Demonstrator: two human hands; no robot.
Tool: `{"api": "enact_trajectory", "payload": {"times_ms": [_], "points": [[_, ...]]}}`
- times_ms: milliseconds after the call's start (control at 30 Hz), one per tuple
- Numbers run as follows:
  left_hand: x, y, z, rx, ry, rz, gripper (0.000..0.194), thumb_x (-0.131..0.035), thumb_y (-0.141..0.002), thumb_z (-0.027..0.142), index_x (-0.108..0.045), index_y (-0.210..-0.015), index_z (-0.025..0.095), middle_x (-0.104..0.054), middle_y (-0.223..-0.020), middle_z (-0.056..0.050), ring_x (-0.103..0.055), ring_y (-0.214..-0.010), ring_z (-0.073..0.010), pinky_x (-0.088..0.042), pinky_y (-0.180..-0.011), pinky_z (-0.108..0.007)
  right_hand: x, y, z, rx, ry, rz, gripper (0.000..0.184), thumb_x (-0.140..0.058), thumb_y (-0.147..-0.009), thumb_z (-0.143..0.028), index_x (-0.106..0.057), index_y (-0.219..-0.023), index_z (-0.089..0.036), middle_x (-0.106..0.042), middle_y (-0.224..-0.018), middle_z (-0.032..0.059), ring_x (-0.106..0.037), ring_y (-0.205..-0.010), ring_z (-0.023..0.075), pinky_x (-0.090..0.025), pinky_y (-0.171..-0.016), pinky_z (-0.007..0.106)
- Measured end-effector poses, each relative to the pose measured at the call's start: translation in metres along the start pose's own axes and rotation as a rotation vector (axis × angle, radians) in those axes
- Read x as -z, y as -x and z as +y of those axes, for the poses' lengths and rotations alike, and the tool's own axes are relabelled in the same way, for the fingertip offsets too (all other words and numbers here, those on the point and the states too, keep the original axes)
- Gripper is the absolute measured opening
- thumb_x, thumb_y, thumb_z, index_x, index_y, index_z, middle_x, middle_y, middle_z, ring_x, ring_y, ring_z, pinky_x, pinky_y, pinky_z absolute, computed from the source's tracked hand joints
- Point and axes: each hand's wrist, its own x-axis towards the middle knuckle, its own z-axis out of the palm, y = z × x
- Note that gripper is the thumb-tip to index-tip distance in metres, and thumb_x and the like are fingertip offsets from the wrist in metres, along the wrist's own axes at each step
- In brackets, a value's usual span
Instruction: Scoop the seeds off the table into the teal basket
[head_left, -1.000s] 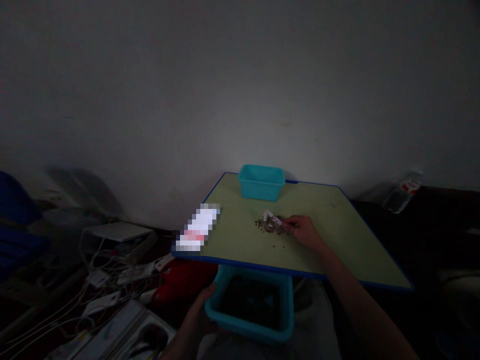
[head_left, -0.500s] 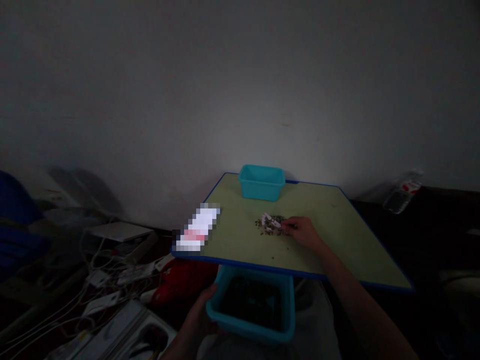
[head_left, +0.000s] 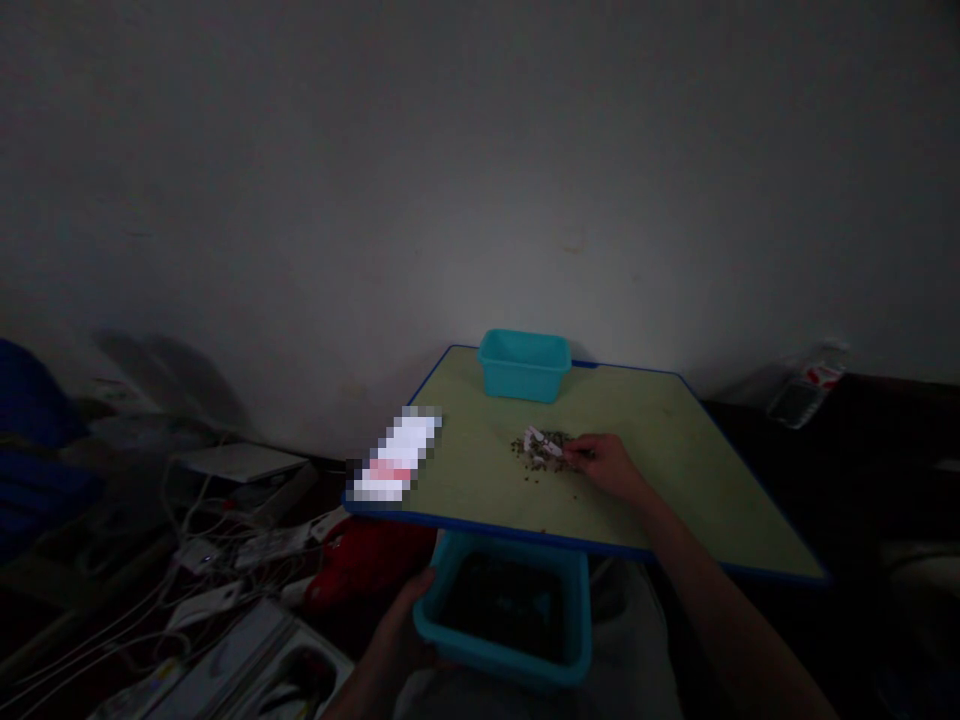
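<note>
My left hand point(head_left: 409, 620) is closed on the left rim of a turquoise plastic tub point(head_left: 427, 627), which is below the table's front edge. Dark contents point(head_left: 502, 605) lie in the tub, too dim to name. On the table, my right hand point(head_left: 604, 462) has its fingers pinched at the right side of a small heap of brown bits point(head_left: 540, 463). Pale, narrow pieces point(head_left: 541, 440) lie on the heap and reach toward my fingertips. Whatever the fingers hold is too small and dim to make out.
The light tabletop point(head_left: 480, 490) has a blue edge. A second turquoise tub point(head_left: 523, 380) stands at its back, and a blurred-out bright phone-like object point(head_left: 397, 455) lies at the left. Cables and power strips point(head_left: 277, 545) clutter the floor. A plastic bottle point(head_left: 810, 388) is at far right.
A few loose bits have shifted toward the front of the heap. My right hand stays almost in the same spot, and my left hand keeps its hold on the tub.
</note>
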Motion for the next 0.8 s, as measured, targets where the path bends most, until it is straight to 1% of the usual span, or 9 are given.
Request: {"api": "enact_trajectory", "payload": {"times_ms": [67, 133, 267, 433, 500, 667, 733, 767, 800], "points": [[-0.001, 0.002, 0.0, 0.002, -0.025, 0.0, 0.075, -0.064, -0.076, 0.064, -0.056, -0.132, 0.015, -0.076, -0.09, -0.01, -0.071, -0.092, -0.0369, -0.059, -0.074, -0.051, 0.001, 0.0, -0.001, 0.0, 0.001, -0.024, 0.018, -0.066, -0.087, -0.022, -0.083, -0.09, -0.021, -0.078, -0.083, 0.0035, -0.068, -0.074, 0.0184, -0.044, -0.068, 0.026], [-0.002, 0.002, 0.001, 0.023, -0.033, 0.002, 0.069, -0.064, -0.078, 0.061, -0.057, -0.127, 0.014, -0.075, -0.085, -0.009, -0.071, -0.084, -0.035, -0.059, -0.07, -0.05, 0.001, 0.0, -0.002, 0.0, -0.005, -0.026, 0.018, -0.065, -0.087, -0.022, -0.083, -0.09, -0.021, -0.078, -0.082, 0.0032, -0.067, -0.073, 0.0182, -0.043, -0.068, 0.026], [-0.006, 0.004, 0.003, 0.007, -0.018, -0.005, 0.064, -0.063, -0.079, 0.061, -0.056, -0.122, 0.014, -0.075, -0.084, -0.009, -0.071, -0.082, -0.036, -0.06, -0.071, -0.055, 0.0, 0.0, -0.002, 0.013, -0.036, -0.035, 0.019, -0.064, -0.087, -0.021, -0.083, -0.089, -0.021, -0.077, -0.08, 0.0027, -0.067, -0.072, 0.018, -0.043, -0.067, 0.026], [-0.01, 0.009, 0.003, -0.005, -0.025, -0.032, 0.054, -0.064, -0.078, 0.059, -0.06, -0.109, 0.016, -0.072, -0.074, -0.006, -0.069, -0.075, -0.0324, -0.059, -0.068, -0.049, 0.0, 0.0, 0.0, 0.023, -0.042, -0.034, 0.019, -0.064, -0.087, -0.023, -0.083, -0.089, -0.022, -0.078, -0.08, 0.0027, -0.066, -0.071, 0.0182, -0.042, -0.066, 0.027], [-0.008, 0.007, 0.002, -0.002, -0.023, -0.023, 0.055, -0.065, -0.076, 0.06, -0.06, -0.11, 0.017, -0.073, -0.075, -0.006, -0.069, -0.075, -0.0326, -0.059, -0.069, -0.05, 0.0, 0.0, 0.001, 0.016, -0.046, -0.034, 0.019, -0.064, -0.086, -0.024, -0.083, -0.089, -0.022, -0.078, -0.08, 0.0023, -0.066, -0.071, 0.0181, -0.042, -0.066, 0.027], [-0.003, -0.002, -0.001, -0.012, -0.025, -0.008, 0.068, -0.064, -0.075, 0.063, -0.057, -0.121, 0.015, -0.075, -0.082, -0.009, -0.07, -0.086, -0.0368, -0.058, -0.072, -0.052, 0.0, 0.001, 0.001, 0.014, -0.109, -0.06, 0.019, -0.064, -0.085, -0.024, -0.083, -0.087, -0.022, -0.078, -0.08, 0.0011, -0.067, -0.072, 0.0182, -0.043, -0.067, 0.026], [-0.006, 0.002, 0.0, 0.005, -0.033, 0.022, 0.065, -0.065, -0.075, 0.061, -0.057, -0.12, 0.014, -0.074, -0.077, -0.008, -0.069, -0.083, -0.0357, -0.058, -0.071, -0.052, 0.0, 0.001, 0.001, 0.018, -0.112, -0.064, 0.019, -0.064, -0.085, -0.024, -0.083, -0.086, -0.022, -0.078, -0.079, 0.0009, -0.067, -0.072, 0.0184, -0.043, -0.067, 0.026], [-0.008, 0.006, 0.001, -0.006, -0.023, 0.01, 0.063, -0.065, -0.075, 0.061, -0.058, -0.119, 0.015, -0.075, -0.079, -0.008, -0.069, -0.084, -0.0356, -0.058, -0.072, -0.052, 0.0, 0.001, 0.001, 0.019, -0.108, -0.069, 0.019, -0.063, -0.085, -0.024, -0.083, -0.086, -0.022, -0.078, -0.079, 0.0007, -0.067, -0.072, 0.0185, -0.043, -0.067, 0.026], [-0.011, 0.011, 0.003, -0.061, -0.021, -0.03, 0.063, -0.063, -0.077, 0.062, -0.059, -0.12, 0.017, -0.076, -0.084, -0.008, -0.07, -0.087, -0.0349, -0.058, -0.073, -0.051, 0.001, 0.001, 0.001, 0.019, -0.106, -0.076, 0.019, -0.063, -0.085, -0.024, -0.083, -0.085, -0.023, -0.078, -0.079, 0.0005, -0.067, -0.072, 0.0185, -0.043, -0.067, 0.027]]}}
